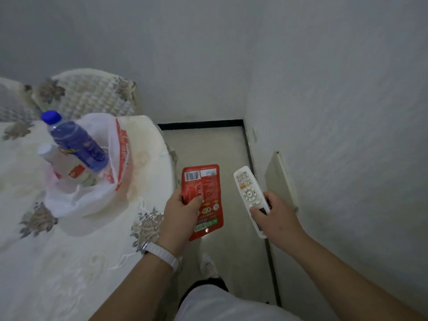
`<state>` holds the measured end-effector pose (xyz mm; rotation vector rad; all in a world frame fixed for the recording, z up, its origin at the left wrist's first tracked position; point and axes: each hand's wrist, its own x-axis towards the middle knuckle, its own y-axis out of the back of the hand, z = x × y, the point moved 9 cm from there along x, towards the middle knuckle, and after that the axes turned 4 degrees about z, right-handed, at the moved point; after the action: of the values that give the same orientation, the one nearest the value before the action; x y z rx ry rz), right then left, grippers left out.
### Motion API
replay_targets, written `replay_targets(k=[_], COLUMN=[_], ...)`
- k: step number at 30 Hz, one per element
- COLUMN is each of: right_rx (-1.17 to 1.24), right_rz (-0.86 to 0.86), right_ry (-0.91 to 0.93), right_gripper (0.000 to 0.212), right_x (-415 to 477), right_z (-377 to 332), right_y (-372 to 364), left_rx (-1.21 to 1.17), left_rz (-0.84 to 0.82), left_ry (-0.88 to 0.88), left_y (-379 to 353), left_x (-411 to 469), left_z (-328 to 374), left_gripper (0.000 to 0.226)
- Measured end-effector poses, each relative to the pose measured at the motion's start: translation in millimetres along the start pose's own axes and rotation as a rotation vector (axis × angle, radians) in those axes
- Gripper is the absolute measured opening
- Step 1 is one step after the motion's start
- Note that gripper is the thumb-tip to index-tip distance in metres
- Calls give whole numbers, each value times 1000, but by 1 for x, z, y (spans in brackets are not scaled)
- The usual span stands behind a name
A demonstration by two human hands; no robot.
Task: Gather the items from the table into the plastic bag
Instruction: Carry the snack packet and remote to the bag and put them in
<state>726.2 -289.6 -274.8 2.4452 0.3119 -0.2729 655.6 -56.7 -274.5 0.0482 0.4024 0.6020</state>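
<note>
Your left hand (185,210) grips a flat red packet (203,200) by its left edge, thumb across the printed face, and your right hand (275,214) is wrapped around the lower half of a white remote control (249,195). Both are held out over the floor, just off the edge of the table (69,262). The plastic bag (92,195) stands on that table to your left and a little farther away, its mouth open upward, with a blue bottle (76,142) and a white bottle (62,163) already leaning inside it. That is the relation your next move turns on: the bag lies leftward of both hands, and your left hand is clearly the nearer one, so the packet looks like the natural first drop. Packet and remote both point their long axes away from you, roughly parallel; you would probably tip each end-down to slide it in beside the bottles, since those fill much of the opening.
</note>
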Motion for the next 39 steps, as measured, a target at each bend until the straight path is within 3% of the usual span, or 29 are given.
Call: replay_targets(k=[6, 11, 21, 29, 34, 39], right_rx=[-87, -120, -148, -226, -363, -449], right_rz=[-73, -159, -519, -852, -1001, -1114], right_ry=[93, 176, 277, 467, 721, 972], right_gripper=[22, 16, 10, 13, 17, 27], right_x=[87, 130, 202, 271, 300, 282], right_z=[-89, -146, -212, -277, -330, -379], right_y=[-33, -76, -179, -235, -263, -302], left_rx=[-118, -165, -280, -262, -229, -304], left_rz=[60, 231, 674, 1098, 1281, 1342], left_ry=[-16, -30, 49, 59, 59, 104], left_y=[38, 99, 189, 222, 226, 222], left_x=[92, 142, 162, 160, 164, 178], left_z=[37, 51, 30, 57, 68, 47], left_gripper=[25, 24, 24, 23, 22, 19])
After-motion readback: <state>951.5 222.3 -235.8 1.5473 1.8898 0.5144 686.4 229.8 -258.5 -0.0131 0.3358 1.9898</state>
